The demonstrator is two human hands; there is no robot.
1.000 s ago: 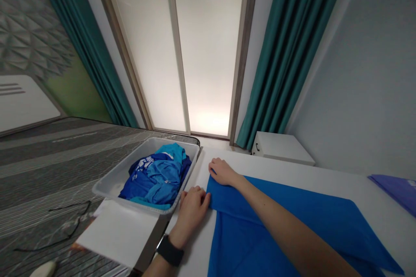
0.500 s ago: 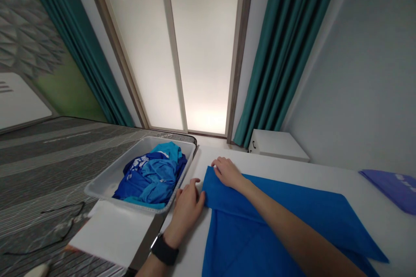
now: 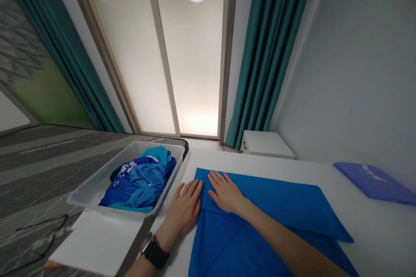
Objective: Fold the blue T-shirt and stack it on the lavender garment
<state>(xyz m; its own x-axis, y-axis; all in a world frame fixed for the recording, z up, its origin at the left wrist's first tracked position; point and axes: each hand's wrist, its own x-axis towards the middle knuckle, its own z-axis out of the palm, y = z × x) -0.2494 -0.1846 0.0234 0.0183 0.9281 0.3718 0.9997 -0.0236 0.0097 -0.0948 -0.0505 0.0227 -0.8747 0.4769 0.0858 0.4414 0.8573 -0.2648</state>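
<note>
A folded blue cloth (image 3: 279,199) lies flat on the white table (image 3: 373,238), its near part running out of the bottom of the view. My right hand (image 3: 225,192) rests palm down on the cloth's upper left part, fingers spread, gripping nothing. My left hand (image 3: 183,210) lies beside the cloth's left edge, its fingertips touching the fabric. A black watch (image 3: 155,252) sits on my left wrist.
To the left, a grey plastic tray (image 3: 94,177) holds crumpled blue clothes (image 3: 139,181), beside a white sheet (image 3: 94,242) and a dark grey surface (image 3: 42,169). A purple folder (image 3: 373,183) lies at the table's far right; a white cabinet (image 3: 266,143) stands behind.
My right hand has flattened onto the cloth with fingers spread, and the cloth's far left corner now shows beyond it. My left hand has come up against the cloth. The view has turned right.
</note>
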